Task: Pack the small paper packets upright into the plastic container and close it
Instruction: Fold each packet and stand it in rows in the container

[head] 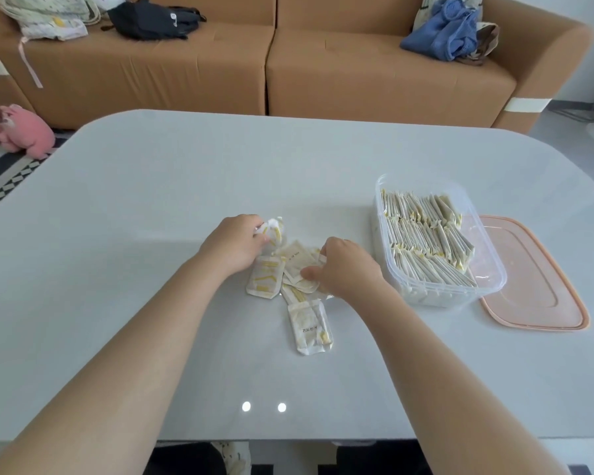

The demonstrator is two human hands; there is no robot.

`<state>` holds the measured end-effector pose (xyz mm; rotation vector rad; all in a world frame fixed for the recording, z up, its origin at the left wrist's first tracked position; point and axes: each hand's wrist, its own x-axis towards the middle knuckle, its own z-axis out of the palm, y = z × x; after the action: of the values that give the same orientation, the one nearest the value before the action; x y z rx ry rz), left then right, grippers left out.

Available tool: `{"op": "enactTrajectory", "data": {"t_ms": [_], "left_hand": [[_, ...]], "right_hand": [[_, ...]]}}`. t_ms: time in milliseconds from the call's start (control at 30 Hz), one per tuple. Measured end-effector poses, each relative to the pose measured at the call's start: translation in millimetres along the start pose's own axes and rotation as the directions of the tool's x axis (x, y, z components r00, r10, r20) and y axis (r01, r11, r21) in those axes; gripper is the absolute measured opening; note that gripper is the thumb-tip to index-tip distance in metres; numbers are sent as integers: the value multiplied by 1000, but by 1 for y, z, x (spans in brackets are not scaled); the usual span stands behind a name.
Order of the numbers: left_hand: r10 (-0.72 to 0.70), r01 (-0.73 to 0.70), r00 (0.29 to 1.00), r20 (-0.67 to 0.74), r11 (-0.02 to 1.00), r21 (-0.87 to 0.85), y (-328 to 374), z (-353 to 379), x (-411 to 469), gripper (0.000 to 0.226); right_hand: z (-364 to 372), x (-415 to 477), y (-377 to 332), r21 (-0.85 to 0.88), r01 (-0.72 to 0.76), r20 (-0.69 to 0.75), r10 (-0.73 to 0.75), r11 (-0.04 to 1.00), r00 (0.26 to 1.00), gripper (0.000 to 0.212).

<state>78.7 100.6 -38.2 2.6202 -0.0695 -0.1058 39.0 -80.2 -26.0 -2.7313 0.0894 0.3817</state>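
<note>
Loose packets (290, 286) lie left of the container (487, 269); lid (542, 282) just right.

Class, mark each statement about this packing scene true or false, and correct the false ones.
1. The plastic container holds upright packets in rows. True.
2. The pink lid is closed on the container. False: it lies flat on the table beside the container.
3. The left hand grips a bunch of packets. True.
4. The right hand is inside the container. False: it is over the table, fingers curled on the loose packets.
5. Every packet is packed. False: several loose packets lie on the table.
</note>
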Motion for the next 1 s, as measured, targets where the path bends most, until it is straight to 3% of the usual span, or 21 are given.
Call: {"op": "enactTrajectory", "data": {"t_ms": [167, 300, 400, 500, 633, 733, 800, 1000], "left_hand": [[-114, 114, 993, 5, 986, -122, 4, -11, -33, 41], [-188, 195, 979, 74, 975, -103, 7, -7, -64, 34], [-233, 234, 972, 28, 971, -51, 16, 3, -72, 28], [-274, 273, 960, -66, 962, -16, 28, 18, -72, 11], [-301, 292, 946, -125, 953, -80, 33, 28, -70, 18], [-360, 340, 932, -42, 909, -240, 29, 23, -63, 39], [-388, 380, 921, 15, 893, -242, 27, 19, -62, 50], [-326, 333, 943, 68, 918, -215, 27, 15, -63, 12]], "right_hand": [[0, -13, 6, 165, 4, -133, 18, 986, 991, 14], [-3, -27, 12, 269, 36, -279, 42, 962, 959, 8], [-1, -34, 15, 289, 63, -308, 31, 955, 951, 7], [1, -34, 17, 281, 84, -303, 6, 956, 953, 8], [1, -34, 21, 284, 102, -268, -23, 953, 963, 12], [0, -33, 22, 319, 103, -216, -33, 942, 976, 33], [1, -31, 23, 332, 95, -189, -33, 938, 981, 42], [2, -25, 28, 420, 93, -77, -67, 903, 995, 22]]}}
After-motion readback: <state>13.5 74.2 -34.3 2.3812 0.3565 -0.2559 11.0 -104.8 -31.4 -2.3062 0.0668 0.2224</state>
